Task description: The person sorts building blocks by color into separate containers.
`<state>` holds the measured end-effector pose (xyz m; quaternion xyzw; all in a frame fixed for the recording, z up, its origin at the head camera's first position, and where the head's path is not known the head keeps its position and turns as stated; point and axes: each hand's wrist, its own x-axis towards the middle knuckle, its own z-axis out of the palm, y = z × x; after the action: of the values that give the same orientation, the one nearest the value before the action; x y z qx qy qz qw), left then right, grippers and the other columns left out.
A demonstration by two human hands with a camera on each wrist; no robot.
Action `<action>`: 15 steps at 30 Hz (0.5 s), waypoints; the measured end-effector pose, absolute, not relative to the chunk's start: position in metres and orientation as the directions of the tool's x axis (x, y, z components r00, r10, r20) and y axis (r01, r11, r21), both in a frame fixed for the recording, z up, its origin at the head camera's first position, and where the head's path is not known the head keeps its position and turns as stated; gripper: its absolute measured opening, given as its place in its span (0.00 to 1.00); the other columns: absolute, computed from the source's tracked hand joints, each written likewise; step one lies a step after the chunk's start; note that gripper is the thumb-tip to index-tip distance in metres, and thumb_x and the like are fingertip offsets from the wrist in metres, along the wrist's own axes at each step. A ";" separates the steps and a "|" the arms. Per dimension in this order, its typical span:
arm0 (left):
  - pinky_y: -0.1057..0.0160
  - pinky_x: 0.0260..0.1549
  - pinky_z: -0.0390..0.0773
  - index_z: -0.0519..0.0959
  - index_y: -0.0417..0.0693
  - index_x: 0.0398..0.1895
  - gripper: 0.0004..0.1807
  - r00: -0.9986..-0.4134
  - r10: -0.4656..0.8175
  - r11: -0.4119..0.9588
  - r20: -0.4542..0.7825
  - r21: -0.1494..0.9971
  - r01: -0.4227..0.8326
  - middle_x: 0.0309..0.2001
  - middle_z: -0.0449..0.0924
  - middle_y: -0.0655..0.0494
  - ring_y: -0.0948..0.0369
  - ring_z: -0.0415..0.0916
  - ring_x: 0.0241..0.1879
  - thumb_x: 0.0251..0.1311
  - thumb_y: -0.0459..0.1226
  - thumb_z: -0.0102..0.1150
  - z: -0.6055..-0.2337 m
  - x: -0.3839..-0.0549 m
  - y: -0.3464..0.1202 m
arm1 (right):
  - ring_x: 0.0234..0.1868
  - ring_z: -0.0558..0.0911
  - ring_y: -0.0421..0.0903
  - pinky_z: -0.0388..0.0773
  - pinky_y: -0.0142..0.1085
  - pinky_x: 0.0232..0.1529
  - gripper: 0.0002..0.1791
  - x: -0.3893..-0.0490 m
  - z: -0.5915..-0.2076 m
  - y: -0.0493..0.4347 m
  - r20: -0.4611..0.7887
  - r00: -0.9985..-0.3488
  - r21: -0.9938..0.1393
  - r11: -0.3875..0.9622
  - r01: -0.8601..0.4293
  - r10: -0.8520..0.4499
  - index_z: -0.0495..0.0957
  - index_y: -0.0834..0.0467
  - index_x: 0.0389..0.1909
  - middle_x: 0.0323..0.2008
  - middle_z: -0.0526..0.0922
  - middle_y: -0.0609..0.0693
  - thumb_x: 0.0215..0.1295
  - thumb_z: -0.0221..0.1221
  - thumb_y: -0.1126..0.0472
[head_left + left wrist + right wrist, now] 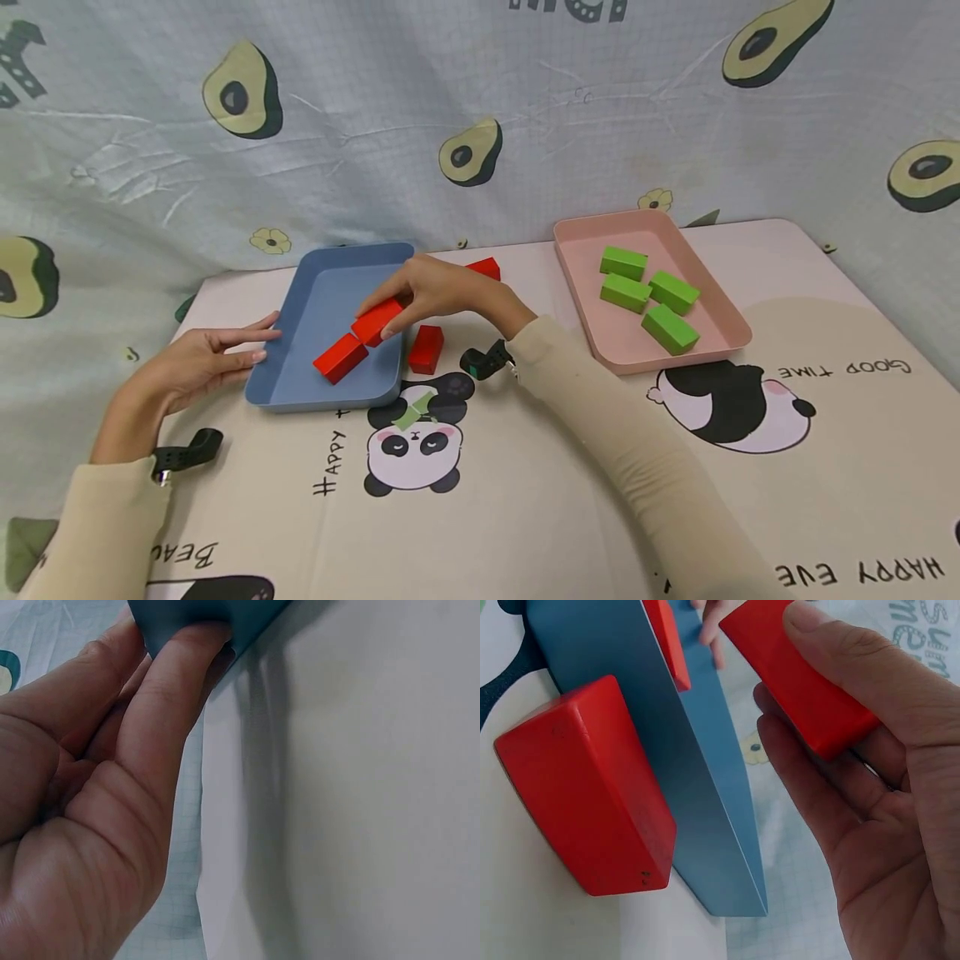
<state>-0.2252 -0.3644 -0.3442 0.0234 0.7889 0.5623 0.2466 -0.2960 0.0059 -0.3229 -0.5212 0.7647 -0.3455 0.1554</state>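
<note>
My right hand (442, 287) pinches a red block (377, 322) between thumb and fingers, above the right part of a blue tray (325, 402). In the right wrist view the held block (802, 675) is raised over the tray's wall. Another red block (341, 358) lies inside the tray, close to the held one. On the tray's left side, my left hand (202, 360) touches the wall with extended fingers; the left wrist view shows fingertips against the blue wall (195, 611). Just outside the tray's right wall lies a red block (426, 349).
Behind my right wrist, a further red block (486, 267) is partly hidden. A pink tray (611, 360) holding several green blocks (670, 330) stands to the right. The tablecloth (525, 517) has panda prints, and a curtain with avocado prints (470, 152) hangs behind the table.
</note>
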 end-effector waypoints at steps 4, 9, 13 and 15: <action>0.68 0.50 0.81 0.73 0.44 0.69 0.26 -0.876 0.317 0.384 -0.364 0.894 -0.232 0.77 0.56 0.71 0.79 0.76 0.56 0.69 0.32 0.62 -0.344 -0.226 -0.364 | 0.35 0.77 0.40 0.75 0.29 0.37 0.23 -0.296 -0.322 0.006 0.102 -0.422 -0.667 0.252 -0.701 -0.901 0.84 0.51 0.60 0.46 0.87 0.42 0.63 0.72 0.55; 0.68 0.50 0.81 0.71 0.43 0.71 0.27 -0.877 0.305 0.400 -0.371 0.886 -0.235 0.81 0.46 0.58 0.80 0.75 0.56 0.69 0.33 0.62 -0.344 -0.226 -0.363 | 0.36 0.78 0.40 0.75 0.29 0.38 0.23 -0.296 -0.320 0.006 0.096 -0.426 -0.663 0.262 -0.701 -0.900 0.84 0.51 0.60 0.46 0.87 0.43 0.63 0.72 0.56; 0.68 0.50 0.81 0.69 0.41 0.71 0.28 -0.875 0.302 0.404 -0.379 0.882 -0.242 0.81 0.45 0.57 0.79 0.76 0.56 0.70 0.33 0.62 -0.344 -0.226 -0.363 | 0.38 0.78 0.40 0.75 0.29 0.40 0.24 -0.296 -0.318 0.004 0.078 -0.411 -0.658 0.262 -0.706 -0.908 0.83 0.52 0.60 0.48 0.86 0.43 0.63 0.72 0.55; 0.68 0.50 0.81 0.69 0.41 0.71 0.28 -0.874 0.303 0.402 -0.379 0.883 -0.243 0.81 0.45 0.57 0.79 0.76 0.56 0.69 0.33 0.62 -0.344 -0.226 -0.363 | 0.38 0.77 0.40 0.75 0.29 0.40 0.24 -0.297 -0.317 0.002 0.070 -0.401 -0.655 0.261 -0.709 -0.913 0.83 0.52 0.60 0.48 0.86 0.43 0.63 0.72 0.55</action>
<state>-0.2260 -0.3630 -0.3436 0.0188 0.7990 0.5464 0.2502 -0.2967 0.0022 -0.3174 -0.5222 0.7769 -0.3113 0.1641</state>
